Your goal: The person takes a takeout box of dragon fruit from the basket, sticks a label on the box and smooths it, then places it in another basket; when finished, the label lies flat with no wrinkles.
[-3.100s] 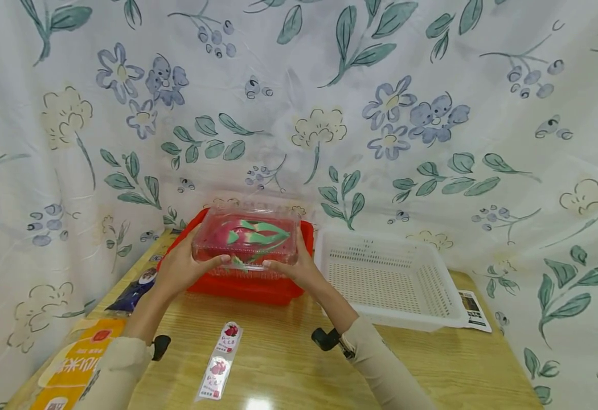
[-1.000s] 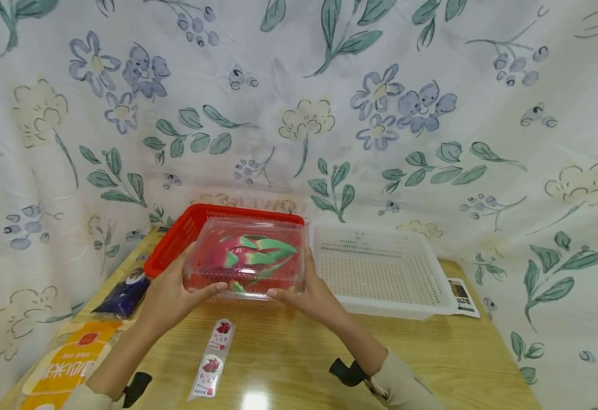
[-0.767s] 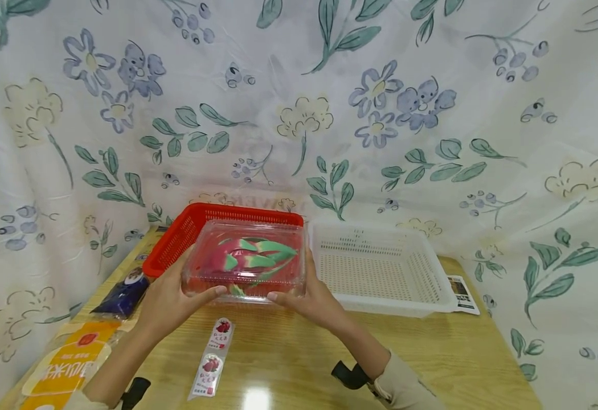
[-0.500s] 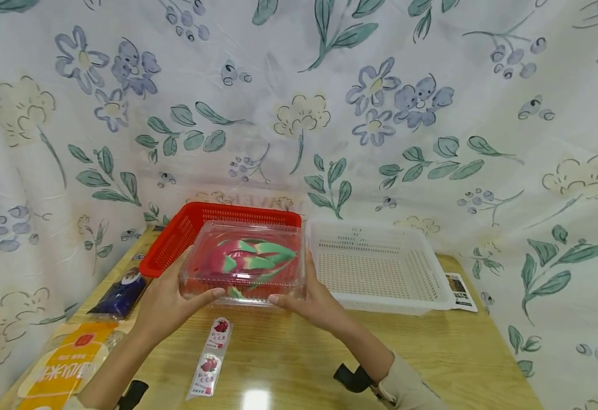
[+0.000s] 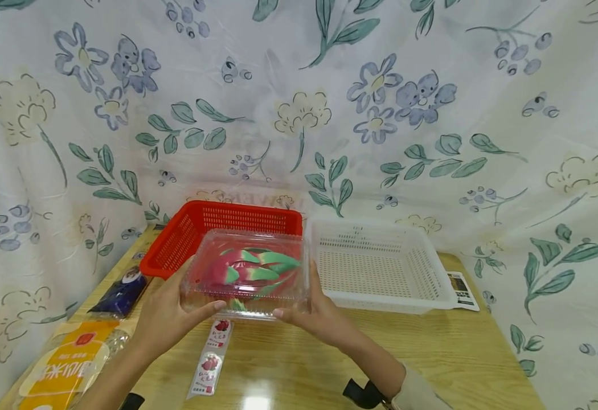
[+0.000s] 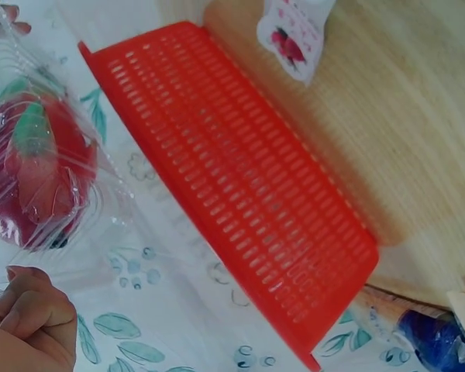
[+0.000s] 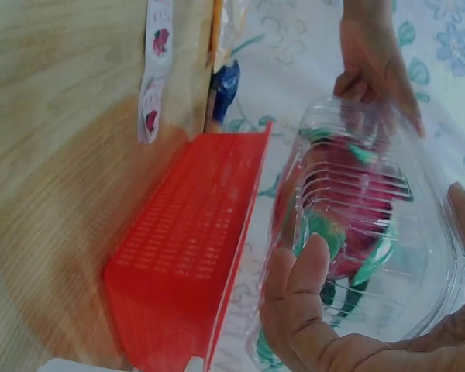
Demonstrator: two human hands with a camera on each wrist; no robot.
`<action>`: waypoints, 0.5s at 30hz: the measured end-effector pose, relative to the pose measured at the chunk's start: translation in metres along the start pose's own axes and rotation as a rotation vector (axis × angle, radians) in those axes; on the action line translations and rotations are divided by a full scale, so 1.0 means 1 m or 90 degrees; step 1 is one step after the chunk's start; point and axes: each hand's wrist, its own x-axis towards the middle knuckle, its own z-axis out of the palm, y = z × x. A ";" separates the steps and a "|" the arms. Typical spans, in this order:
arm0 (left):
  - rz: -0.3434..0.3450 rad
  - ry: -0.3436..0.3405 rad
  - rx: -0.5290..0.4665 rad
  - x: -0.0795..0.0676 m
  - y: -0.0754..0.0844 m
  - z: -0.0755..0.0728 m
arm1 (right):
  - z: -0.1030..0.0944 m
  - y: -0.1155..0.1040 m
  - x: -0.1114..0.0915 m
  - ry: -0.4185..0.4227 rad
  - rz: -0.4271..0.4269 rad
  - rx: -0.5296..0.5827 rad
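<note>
A clear plastic clamshell box [image 5: 248, 293] is held up above the table, tilted with its lid toward me. Inside it lies a dragon fruit [image 5: 258, 267], pink with green-tipped scales. My left hand [image 5: 168, 304] grips the box's left end, thumb along the front edge and fingers curled underneath. At the opposite end my right hand [image 5: 316, 313] grips in the same way. In the right wrist view, that hand's fingers [image 7: 294, 298] press the ribbed underside. Behind the box stands a red perforated basket [image 5: 168, 247], partly covered by it.
Right of the red basket stands a white perforated basket [image 5: 381, 299], a printed packet [image 5: 463, 291] beside it. A strip of dragon fruit labels [image 5: 209, 364] lies on the wooden table [image 5: 289, 364]. A blue packet [image 5: 122, 293] and an orange bag [image 5: 63, 370] lie left. A floral curtain [image 5: 299, 171] hangs behind.
Both hands have brought the box from over the red basket toward me and lower, uncovering more of the basket. In the last half second it has dropped slightly further in view. Both grips persist.
</note>
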 end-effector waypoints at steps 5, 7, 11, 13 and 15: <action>-0.014 -0.004 0.001 -0.008 0.003 -0.004 | 0.005 -0.002 -0.011 0.008 0.015 -0.010; -0.014 -0.003 -0.001 -0.011 0.004 -0.004 | 0.006 -0.003 -0.015 0.016 0.021 -0.026; -0.026 -0.014 -0.009 -0.015 0.004 -0.003 | 0.007 -0.003 -0.019 0.018 0.012 -0.046; -0.036 -0.025 -0.015 -0.017 0.005 -0.002 | 0.007 -0.002 -0.020 0.015 0.003 -0.045; -0.046 -0.034 -0.012 -0.019 0.005 -0.002 | 0.007 -0.001 -0.021 0.013 -0.003 -0.040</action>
